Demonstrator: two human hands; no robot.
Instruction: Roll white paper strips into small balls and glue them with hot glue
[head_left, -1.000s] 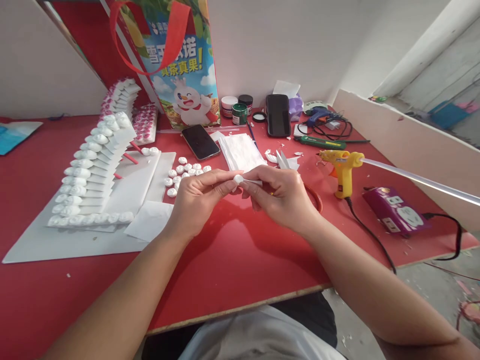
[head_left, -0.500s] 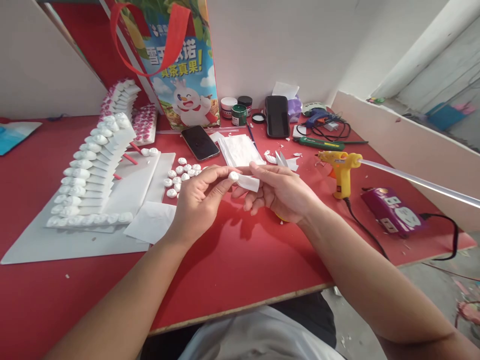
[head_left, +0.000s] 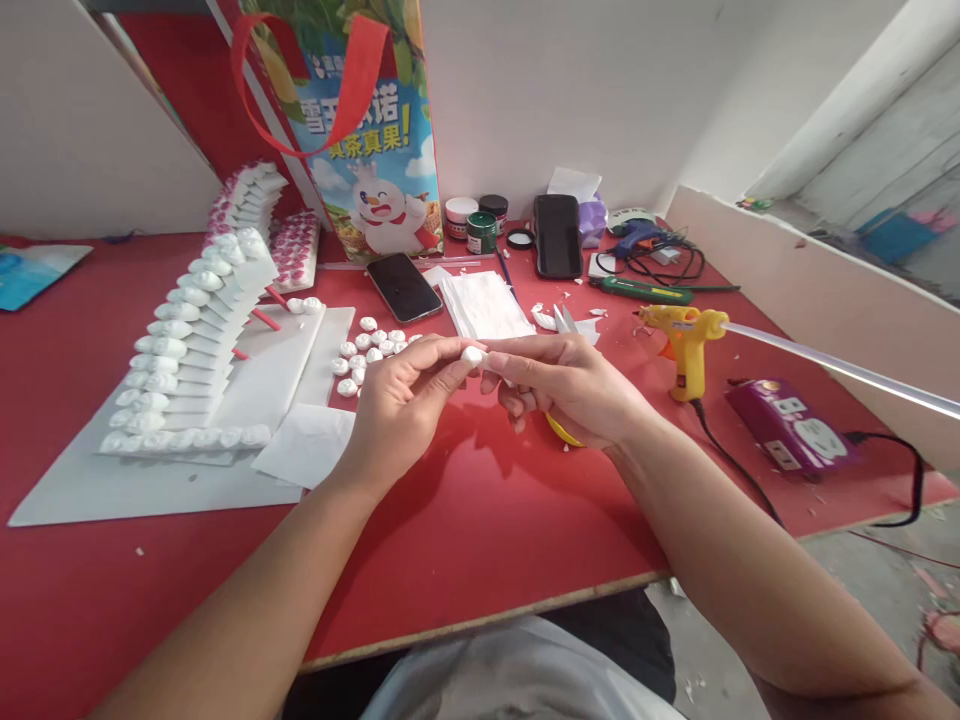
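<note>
Between thumb and forefinger, my left hand (head_left: 409, 395) pinches a small white paper rosette (head_left: 472, 355), a rolled bud. My right hand (head_left: 566, 385) is closed on the paper strip's tail, just right of the bud; most of that tail is hidden by the fingers. Both hands are above the red table (head_left: 480, 520). Left of them lies a cluster of finished white rosettes (head_left: 373, 345). Behind the hands rests a stack of white paper strips (head_left: 487, 303). Scissors (head_left: 564, 320) lie near it, their yellow handle (head_left: 562, 432) partly under my right hand.
A stepped white model (head_left: 202, 340) edged with rosettes stands left on a foam board (head_left: 60, 490). Yellow glue gun (head_left: 686, 345) and purple power box (head_left: 787, 425) sit right. Phones (head_left: 405, 287), paint jars (head_left: 481, 232), and a gift bag (head_left: 382, 190) are behind.
My right fingers have closed in toward the bud and now cover the paper tail that hung out before. The view has shifted slightly.
</note>
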